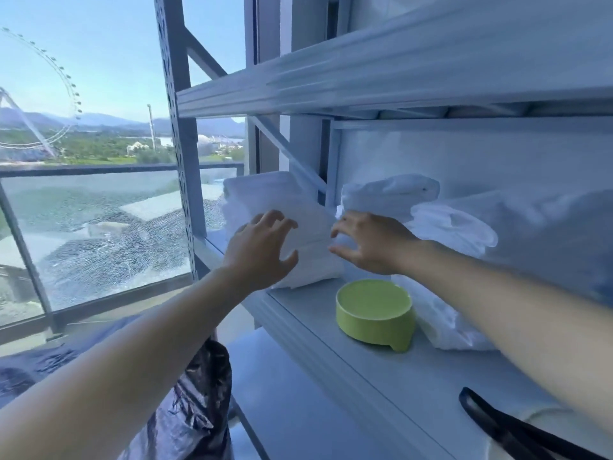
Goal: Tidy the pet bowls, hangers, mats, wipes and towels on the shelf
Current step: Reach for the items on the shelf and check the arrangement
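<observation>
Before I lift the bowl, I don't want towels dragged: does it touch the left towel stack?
Apart. The head view shows a strip of bare shelf between the bowl and the stack.

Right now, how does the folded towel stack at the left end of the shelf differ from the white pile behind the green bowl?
The folded towel stack has flat, squared layers; the rumpled towel pile is lumpy, rolled and bunched. The stack is compact at the left end of the shelf; the pile sprawls further right, behind and beside the green bowl. Both are white and lie on the same shelf.
</observation>
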### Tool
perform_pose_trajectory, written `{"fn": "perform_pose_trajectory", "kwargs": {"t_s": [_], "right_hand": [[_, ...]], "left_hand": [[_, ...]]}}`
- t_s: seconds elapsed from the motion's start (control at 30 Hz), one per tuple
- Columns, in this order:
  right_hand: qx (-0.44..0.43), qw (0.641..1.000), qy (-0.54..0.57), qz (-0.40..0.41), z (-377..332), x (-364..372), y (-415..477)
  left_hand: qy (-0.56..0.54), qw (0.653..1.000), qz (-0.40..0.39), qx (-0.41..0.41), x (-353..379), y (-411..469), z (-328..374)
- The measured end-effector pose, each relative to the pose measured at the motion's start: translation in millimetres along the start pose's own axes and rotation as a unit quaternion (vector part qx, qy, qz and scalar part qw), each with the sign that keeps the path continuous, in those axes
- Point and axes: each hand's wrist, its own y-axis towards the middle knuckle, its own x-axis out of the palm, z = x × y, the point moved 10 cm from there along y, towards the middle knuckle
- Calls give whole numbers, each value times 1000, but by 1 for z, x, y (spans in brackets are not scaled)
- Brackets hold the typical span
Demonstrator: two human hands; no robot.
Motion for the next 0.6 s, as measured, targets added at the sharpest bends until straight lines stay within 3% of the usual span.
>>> {"fn": "perform_pose_trajectory", "kwargs": {"t_s": [0.27,0.4,0.6], "right_hand": [[21,999,24,18,4,43,67],[55,996,75,-2,19,64,85],[57,990,126,34,30,78,102]], "left_hand": [[-10,1000,-18,-4,43,50,-46],[-25,999,-26,33,59,62,-54],[-56,994,8,90,66,68,-66]]}}
